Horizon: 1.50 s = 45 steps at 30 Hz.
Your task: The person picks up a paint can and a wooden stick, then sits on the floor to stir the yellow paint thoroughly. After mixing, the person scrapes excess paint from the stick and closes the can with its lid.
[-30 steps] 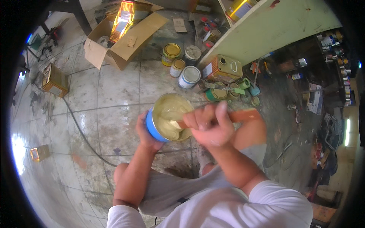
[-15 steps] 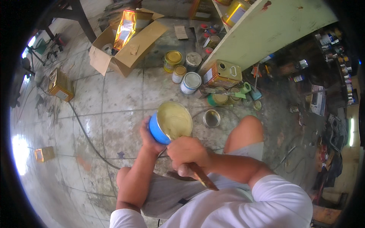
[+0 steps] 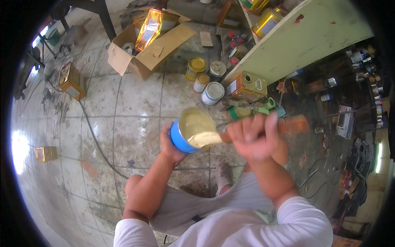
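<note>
My left hand (image 3: 173, 144) is wrapped round the lower left side of a blue can (image 3: 179, 138), tilted with its mouth toward the right. Thick beige paste (image 3: 196, 123) fills much of it. My right hand (image 3: 259, 138) grips a wooden-handled putty knife (image 3: 297, 124), slightly blurred by motion. The knife lies nearly level, its handle pointing right. Beige paste thickly coats the blade end (image 3: 207, 139), which rests at the can's right rim.
Several paint cans, including a white one (image 3: 212, 93) and a yellow one (image 3: 196, 68), stand ahead beside a square metal tin (image 3: 248, 86). A cardboard box (image 3: 164, 46) sits at the far left-centre. A pale green shelf panel (image 3: 300, 39) rises at the right. A cable (image 3: 96, 142) crosses the tiles.
My right hand has moved up and right, swinging the putty knife's handle from pointing toward me to pointing right. The paste-covered blade now shows at the rim. The view has shifted slightly.
</note>
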Each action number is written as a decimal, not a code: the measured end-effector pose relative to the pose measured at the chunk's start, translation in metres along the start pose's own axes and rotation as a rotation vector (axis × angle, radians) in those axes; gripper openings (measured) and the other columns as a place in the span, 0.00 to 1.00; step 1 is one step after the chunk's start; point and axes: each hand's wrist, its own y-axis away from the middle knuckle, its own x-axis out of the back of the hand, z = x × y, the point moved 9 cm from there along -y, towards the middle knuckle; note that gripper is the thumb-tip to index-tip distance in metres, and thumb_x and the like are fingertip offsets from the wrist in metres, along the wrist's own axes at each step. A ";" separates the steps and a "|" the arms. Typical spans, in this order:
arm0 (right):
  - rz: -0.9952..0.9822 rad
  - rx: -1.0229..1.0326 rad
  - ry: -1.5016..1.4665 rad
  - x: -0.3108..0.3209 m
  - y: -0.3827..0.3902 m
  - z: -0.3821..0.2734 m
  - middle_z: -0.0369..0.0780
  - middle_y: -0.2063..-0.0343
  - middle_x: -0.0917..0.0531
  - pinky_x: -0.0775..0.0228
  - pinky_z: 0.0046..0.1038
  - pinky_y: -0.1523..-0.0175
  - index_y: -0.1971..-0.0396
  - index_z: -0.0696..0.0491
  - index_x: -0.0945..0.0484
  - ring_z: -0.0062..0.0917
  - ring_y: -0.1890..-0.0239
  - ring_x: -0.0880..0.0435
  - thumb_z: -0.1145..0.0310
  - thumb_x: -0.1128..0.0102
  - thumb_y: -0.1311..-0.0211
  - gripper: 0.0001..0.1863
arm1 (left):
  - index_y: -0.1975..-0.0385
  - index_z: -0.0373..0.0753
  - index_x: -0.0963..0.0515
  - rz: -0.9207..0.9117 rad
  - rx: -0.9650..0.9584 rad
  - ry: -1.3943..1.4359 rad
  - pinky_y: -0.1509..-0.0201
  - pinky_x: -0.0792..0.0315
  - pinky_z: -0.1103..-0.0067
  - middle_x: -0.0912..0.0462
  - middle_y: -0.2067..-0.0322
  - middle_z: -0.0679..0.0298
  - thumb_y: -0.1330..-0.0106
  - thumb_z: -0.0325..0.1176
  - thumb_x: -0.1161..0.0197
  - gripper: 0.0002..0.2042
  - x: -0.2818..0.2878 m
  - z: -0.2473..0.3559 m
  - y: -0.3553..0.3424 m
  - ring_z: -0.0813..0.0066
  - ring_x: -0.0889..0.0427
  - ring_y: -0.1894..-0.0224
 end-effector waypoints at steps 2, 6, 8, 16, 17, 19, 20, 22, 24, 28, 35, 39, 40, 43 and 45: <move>0.163 -0.119 -0.159 0.031 -0.027 0.008 0.32 0.89 0.35 0.54 0.28 0.75 0.85 0.49 0.32 0.21 0.87 0.49 0.44 0.59 0.21 0.32 | 0.33 0.39 0.31 -0.062 0.009 0.035 0.30 0.33 0.52 0.26 0.35 0.50 0.31 0.57 0.55 0.34 -0.014 -0.002 0.002 0.48 0.25 0.36; 0.406 -0.266 -0.297 0.078 -0.051 0.035 0.31 0.90 0.38 0.55 0.27 0.76 0.86 0.48 0.33 0.19 0.88 0.51 0.44 0.56 0.22 0.32 | 0.32 0.37 0.33 -0.205 -0.062 0.078 0.29 0.34 0.53 0.28 0.34 0.50 0.30 0.56 0.58 0.34 -0.038 -0.004 0.007 0.48 0.26 0.35; 0.353 -0.259 -0.298 0.093 -0.063 0.029 0.31 0.89 0.38 0.56 0.27 0.76 0.86 0.48 0.32 0.19 0.88 0.51 0.44 0.55 0.23 0.31 | 0.33 0.36 0.32 -0.265 -0.076 0.110 0.30 0.32 0.54 0.27 0.35 0.50 0.30 0.55 0.59 0.34 -0.055 -0.006 0.009 0.48 0.26 0.35; 0.452 -0.268 -0.326 0.146 -0.073 0.002 0.29 0.89 0.41 0.58 0.26 0.77 0.86 0.47 0.32 0.18 0.89 0.53 0.46 0.55 0.23 0.30 | 0.29 0.39 0.37 -0.230 -0.143 0.086 0.29 0.33 0.49 0.32 0.32 0.48 0.27 0.60 0.59 0.36 -0.042 -0.012 -0.001 0.44 0.29 0.33; 0.432 -0.274 -0.350 0.147 -0.076 0.003 0.29 0.89 0.40 0.58 0.26 0.77 0.85 0.47 0.31 0.18 0.89 0.53 0.46 0.54 0.23 0.30 | 0.29 0.39 0.37 -0.203 -0.146 0.090 0.29 0.34 0.49 0.32 0.31 0.48 0.27 0.61 0.58 0.36 -0.036 -0.013 -0.006 0.44 0.29 0.32; 0.381 -0.271 -0.373 0.156 -0.080 0.013 0.29 0.89 0.38 0.57 0.26 0.77 0.85 0.47 0.31 0.18 0.89 0.52 0.46 0.54 0.23 0.29 | 0.28 0.41 0.38 -0.090 -0.189 0.065 0.30 0.35 0.43 0.34 0.31 0.47 0.28 0.63 0.58 0.37 -0.006 -0.011 -0.028 0.41 0.30 0.32; 0.348 -0.263 -0.381 0.161 -0.083 0.021 0.29 0.88 0.37 0.56 0.26 0.76 0.84 0.47 0.31 0.18 0.88 0.52 0.46 0.54 0.23 0.29 | 0.28 0.42 0.38 -0.030 -0.216 0.058 0.31 0.36 0.40 0.34 0.30 0.47 0.29 0.64 0.57 0.38 0.013 -0.010 -0.038 0.40 0.31 0.32; 0.209 -0.235 -0.438 0.179 -0.084 0.037 0.31 0.86 0.34 0.53 0.25 0.73 0.79 0.49 0.27 0.19 0.85 0.45 0.45 0.52 0.23 0.27 | 0.28 0.43 0.38 -0.063 -0.235 -0.059 0.33 0.40 0.34 0.36 0.29 0.47 0.29 0.64 0.58 0.38 0.034 -0.001 -0.072 0.38 0.32 0.31; 0.227 -0.227 -0.405 0.213 -0.071 0.073 0.33 0.82 0.29 0.44 0.27 0.67 0.74 0.51 0.25 0.21 0.80 0.39 0.45 0.52 0.24 0.25 | 0.28 0.42 0.38 -0.052 -0.255 -0.088 0.33 0.41 0.35 0.36 0.29 0.49 0.27 0.61 0.59 0.36 0.049 0.010 -0.098 0.39 0.33 0.31; 0.354 -0.289 -0.149 0.273 -0.008 0.162 0.40 0.53 0.20 0.34 0.37 0.41 0.50 0.53 0.25 0.29 0.53 0.23 0.43 0.54 0.23 0.26 | 0.31 0.37 0.34 -0.041 -0.321 -0.014 0.29 0.34 0.54 0.30 0.33 0.52 0.23 0.52 0.59 0.30 0.094 0.016 -0.119 0.50 0.30 0.31; 0.324 -0.850 0.001 0.308 0.075 0.256 0.42 0.38 0.25 0.40 0.38 0.33 0.28 0.40 0.39 0.35 0.35 0.27 0.32 0.66 0.25 0.36 | 0.31 0.36 0.34 0.210 -0.420 -0.035 0.28 0.33 0.60 0.29 0.33 0.54 0.23 0.54 0.55 0.31 0.220 0.021 -0.143 0.55 0.30 0.31; 0.298 -0.887 0.039 0.308 0.091 0.266 0.42 0.35 0.29 0.42 0.44 0.33 0.25 0.37 0.44 0.36 0.36 0.28 0.30 0.66 0.26 0.38 | 0.44 0.34 0.22 0.553 -0.431 -0.408 0.44 0.23 0.62 0.17 0.46 0.57 0.24 0.56 0.48 0.28 0.292 0.024 -0.141 0.60 0.17 0.48; 0.273 -0.862 0.072 0.309 0.091 0.266 0.42 0.34 0.30 0.43 0.46 0.33 0.25 0.37 0.46 0.36 0.37 0.29 0.29 0.66 0.27 0.39 | 0.48 0.34 0.19 0.667 -0.394 -0.623 0.50 0.21 0.62 0.14 0.51 0.57 0.25 0.56 0.47 0.27 0.295 0.032 -0.133 0.61 0.15 0.54; 0.260 -0.884 0.303 0.312 0.105 0.277 0.39 0.39 0.28 0.39 0.39 0.38 0.26 0.39 0.43 0.29 0.38 0.30 0.40 0.56 0.24 0.34 | 0.60 0.36 0.14 0.929 -0.260 -1.327 0.63 0.20 0.67 0.11 0.65 0.59 0.28 0.52 0.39 0.22 0.334 0.078 -0.106 0.61 0.12 0.67; 0.248 -0.922 0.423 0.319 0.113 0.286 0.35 0.47 0.23 0.31 0.28 0.49 0.27 0.43 0.39 0.20 0.46 0.27 0.48 0.43 0.26 0.33 | 0.63 0.38 0.14 0.972 -0.291 -1.768 0.67 0.21 0.67 0.12 0.72 0.59 0.31 0.50 0.36 0.18 0.310 0.102 -0.107 0.59 0.14 0.74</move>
